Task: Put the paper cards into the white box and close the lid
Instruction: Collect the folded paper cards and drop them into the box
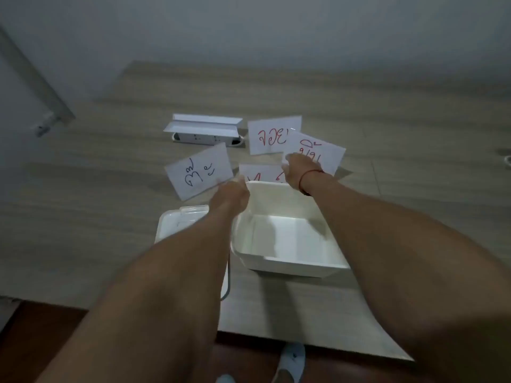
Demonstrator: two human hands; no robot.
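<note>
The open white box (287, 261) stands on the wooden table near its front edge, and I see nothing inside it. Its lid (177, 222) lies flat to the left, partly under my left forearm. My left hand (231, 196) pinches a white card with blue writing (199, 171), lifted and tilted just beyond the box's left corner. My right hand (297, 170) grips a card with red writing (315, 153) beyond the box's far rim. A second red-lettered card (273, 135) lies flat farther back. Another card (260, 174) lies behind the box, half hidden by my hands.
A white power strip with a folded white cover (204, 131) sits at the back left of the table. The table's front edge (304, 341) runs just below the box, with dark floor and a slippered foot (290, 360) beneath. A grey wall rises behind the table.
</note>
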